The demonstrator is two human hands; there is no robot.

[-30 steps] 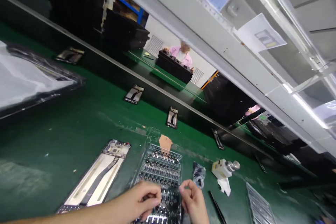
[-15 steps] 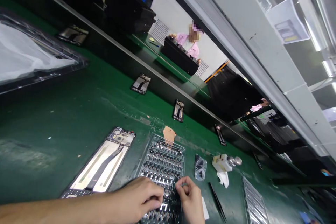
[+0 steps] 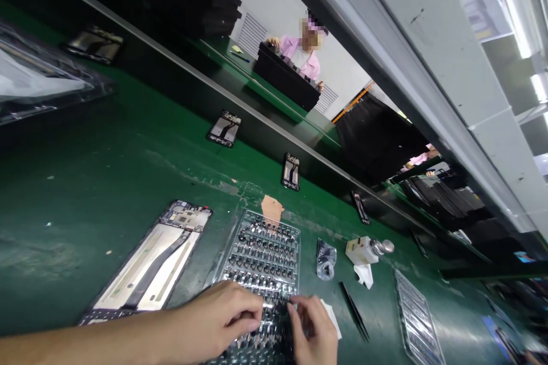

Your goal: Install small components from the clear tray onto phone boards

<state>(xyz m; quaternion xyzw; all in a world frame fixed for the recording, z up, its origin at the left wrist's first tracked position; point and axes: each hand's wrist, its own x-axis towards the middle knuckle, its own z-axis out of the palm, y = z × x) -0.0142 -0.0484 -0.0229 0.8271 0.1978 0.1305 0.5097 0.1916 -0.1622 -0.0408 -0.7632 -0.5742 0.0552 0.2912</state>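
This is a phone assembly floor in a factory: long green workbenches carry rows of phone frames, a plastic tray of small parts lies near, and a worker in pink sits beyond.

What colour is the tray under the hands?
The tray is clear plastic; head view shows it best.

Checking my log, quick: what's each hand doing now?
Left hand: curled over the clear parts tray, grip cannot be told.
Right hand: fingertips at the tray, grip cannot be told.
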